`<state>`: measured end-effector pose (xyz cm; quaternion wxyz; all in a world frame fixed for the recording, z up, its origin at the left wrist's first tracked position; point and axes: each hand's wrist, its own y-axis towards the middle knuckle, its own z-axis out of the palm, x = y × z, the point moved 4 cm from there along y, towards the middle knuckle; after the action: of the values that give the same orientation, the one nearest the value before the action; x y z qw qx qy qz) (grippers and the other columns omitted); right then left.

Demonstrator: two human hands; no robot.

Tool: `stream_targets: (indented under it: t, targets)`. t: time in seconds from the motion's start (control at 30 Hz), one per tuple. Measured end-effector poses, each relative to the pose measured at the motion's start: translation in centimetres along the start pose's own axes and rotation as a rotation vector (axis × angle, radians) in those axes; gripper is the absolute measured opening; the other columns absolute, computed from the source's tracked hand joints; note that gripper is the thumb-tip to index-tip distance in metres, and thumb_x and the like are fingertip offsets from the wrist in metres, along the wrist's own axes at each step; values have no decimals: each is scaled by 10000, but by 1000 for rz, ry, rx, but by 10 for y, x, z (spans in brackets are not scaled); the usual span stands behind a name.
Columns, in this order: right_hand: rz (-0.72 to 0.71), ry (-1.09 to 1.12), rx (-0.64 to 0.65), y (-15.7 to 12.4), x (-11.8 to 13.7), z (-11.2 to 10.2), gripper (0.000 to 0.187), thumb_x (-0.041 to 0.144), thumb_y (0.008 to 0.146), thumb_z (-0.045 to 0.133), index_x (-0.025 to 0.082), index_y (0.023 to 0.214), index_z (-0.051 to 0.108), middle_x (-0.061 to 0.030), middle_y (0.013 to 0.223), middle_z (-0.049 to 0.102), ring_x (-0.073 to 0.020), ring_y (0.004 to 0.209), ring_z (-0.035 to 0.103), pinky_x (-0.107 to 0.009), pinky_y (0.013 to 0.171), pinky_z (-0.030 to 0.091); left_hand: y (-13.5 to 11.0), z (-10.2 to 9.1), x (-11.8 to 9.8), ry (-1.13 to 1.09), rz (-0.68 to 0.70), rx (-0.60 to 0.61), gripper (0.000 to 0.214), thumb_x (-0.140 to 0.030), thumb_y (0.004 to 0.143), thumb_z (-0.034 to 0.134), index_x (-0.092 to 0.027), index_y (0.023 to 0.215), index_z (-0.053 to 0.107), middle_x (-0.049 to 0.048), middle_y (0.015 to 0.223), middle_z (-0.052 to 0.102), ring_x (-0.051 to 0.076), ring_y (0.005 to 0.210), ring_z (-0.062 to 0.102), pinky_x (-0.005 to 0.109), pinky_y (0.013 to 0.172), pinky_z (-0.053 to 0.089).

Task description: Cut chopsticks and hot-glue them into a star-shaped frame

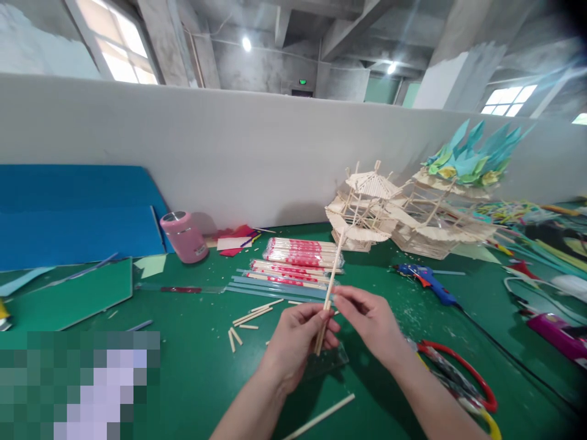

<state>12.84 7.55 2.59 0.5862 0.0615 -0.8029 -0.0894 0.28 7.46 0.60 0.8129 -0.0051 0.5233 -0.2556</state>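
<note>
Pale wooden chopsticks (336, 263), one long and at least one shorter beside it, stand nearly upright in my left hand (300, 333), whose thumb and fingers are closed around their lower part. My right hand (369, 315) pinches at the same sticks just above the left thumb; its fingertips partly hide the contact. Beyond the hands lie wrapped bundles of chopsticks (302, 249) with red-printed film and several translucent bluish glue sticks (275, 288). Short cut stick pieces (252, 315) are scattered left of my hands. A loose chopstick (320, 417) rests near the front edge.
A blue glue gun (426, 281) with a black cable and red-handled pliers (458, 366) are on the right. Stick-built models (367, 208) stand at the back, before a white partition (229, 153). A pink cup (184, 237) and green board (77, 293) are left.
</note>
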Motion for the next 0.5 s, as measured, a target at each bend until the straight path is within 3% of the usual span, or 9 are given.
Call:
stream_targets:
  t: [0.13, 0.3, 0.37, 0.5]
  targets:
    - [135, -256, -73, -21, -25, -52, 324, 397, 763, 489, 180, 984, 582, -53, 889, 634, -181, 769, 584, -261, 649, 468, 1, -3, 1, -21, -37, -36, 185, -277, 688, 634, -106, 744, 590, 27, 612, 610, 80, 469, 540, 184, 478, 382]
    - [230, -711, 39, -84, -79, -116, 394, 260, 711, 450, 173, 1089, 519, -90, 1062, 570, -221, 909, 567, -330, 783, 458, 1, -7, -1, -27, -27, -59, 185, -275, 675, 646, -112, 737, 584, 29, 617, 613, 83, 484, 542, 191, 494, 400]
    - [175, -821, 106, -104, -96, -127, 503, 176, 634, 444, 146, 1133, 492, -108, 1153, 524, -244, 1041, 504, -355, 894, 393, 1, -9, -4, -17, -1, -64, 182, -273, 677, 644, -112, 742, 588, 30, 623, 614, 85, 496, 546, 199, 513, 413]
    - [164, -968, 128, -115, -115, -131, 610, 136, 585, 428, 120, 1194, 421, -136, 1196, 490, -260, 1063, 487, -355, 894, 389, -1, -13, -10, 18, 30, -59, 187, -288, 690, 637, -117, 756, 597, 32, 648, 615, 94, 521, 555, 212, 535, 424]
